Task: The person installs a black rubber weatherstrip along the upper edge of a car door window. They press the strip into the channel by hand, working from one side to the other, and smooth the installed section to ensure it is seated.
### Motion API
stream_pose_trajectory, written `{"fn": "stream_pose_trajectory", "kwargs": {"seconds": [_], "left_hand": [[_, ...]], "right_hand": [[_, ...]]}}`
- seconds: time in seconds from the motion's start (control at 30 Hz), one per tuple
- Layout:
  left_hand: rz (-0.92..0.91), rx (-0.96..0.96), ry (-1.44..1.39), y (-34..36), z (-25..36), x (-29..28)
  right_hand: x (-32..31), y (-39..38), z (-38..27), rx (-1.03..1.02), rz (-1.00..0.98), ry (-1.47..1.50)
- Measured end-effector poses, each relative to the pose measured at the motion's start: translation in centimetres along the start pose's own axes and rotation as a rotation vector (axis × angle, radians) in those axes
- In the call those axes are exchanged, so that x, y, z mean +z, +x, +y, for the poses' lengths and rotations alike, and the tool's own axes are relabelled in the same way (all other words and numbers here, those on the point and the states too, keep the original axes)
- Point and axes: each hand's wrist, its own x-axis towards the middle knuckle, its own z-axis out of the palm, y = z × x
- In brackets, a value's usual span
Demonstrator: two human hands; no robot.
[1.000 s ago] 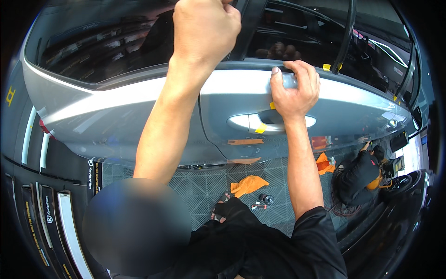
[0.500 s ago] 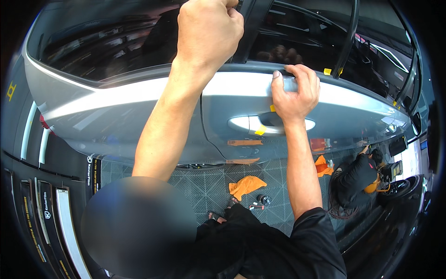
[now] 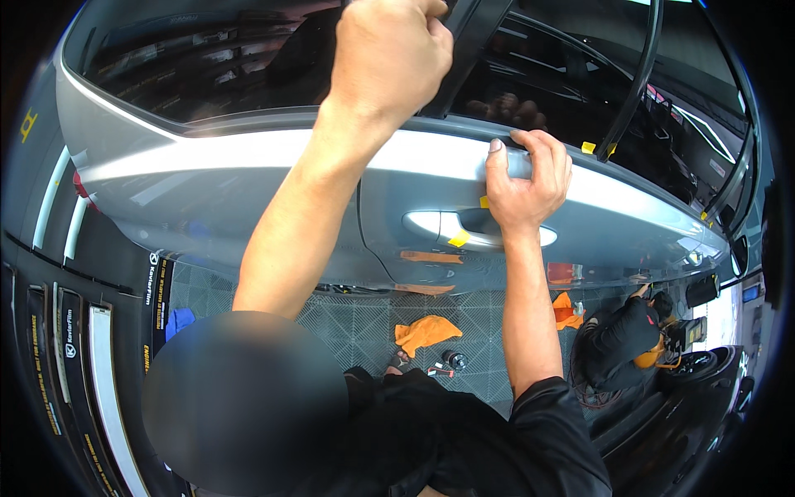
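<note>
A silver-grey car [image 3: 248,182] stands side-on before me, its dark windows above. My left hand [image 3: 393,66] is closed in a fist at the upper frame edge, over the dark rear window [image 3: 207,70] and close to the black pillar [image 3: 465,58]. Its fingertips and anything in them are hidden. My right hand [image 3: 528,186] rests on the upper door, just above the silver door handle [image 3: 426,221]. Its fingers bend over the window ledge, the thumb apart on the bodywork. A yellow tape piece [image 3: 460,238] sticks to the handle; another tape tab [image 3: 588,147] marks the window ledge.
On the tiled floor lie an orange cloth [image 3: 428,332], a dark round object [image 3: 455,360] and a second orange cloth [image 3: 566,308]. A person in black [image 3: 617,348] crouches at right beside a black car [image 3: 687,422]. Long boxes [image 3: 108,398] line the left. A blurred round patch hides the lower left.
The whole view has shifted a little. My left fist sits slightly farther right in the picture; my right hand keeps its place on the door. A blue item now shows at lower left.
</note>
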Motion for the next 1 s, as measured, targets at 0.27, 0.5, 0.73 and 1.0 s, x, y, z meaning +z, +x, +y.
{"fn": "stream_pose_trajectory", "kwargs": {"seconds": [0.27, 0.5, 0.73, 1.0], "left_hand": [[-0.016, -0.048, -0.011, 0.7, 0.5, -0.2], [-0.090, -0.080, -0.019, 1.1, 0.3, -0.3], [-0.044, 0.027, 0.028, 1.4, 0.5, -0.3], [-0.081, 0.017, 0.011, 1.6, 0.4, -0.4]], "right_hand": [[0.0, 0.1, -0.1, -0.002, -0.012, 0.005], [0.0, 0.1, -0.3, 0.014, 0.005, -0.006], [0.2, 0.1, -0.1, -0.002, 0.032, -0.016], [0.2, 0.1, 0.0, -0.007, 0.027, -0.015]]}}
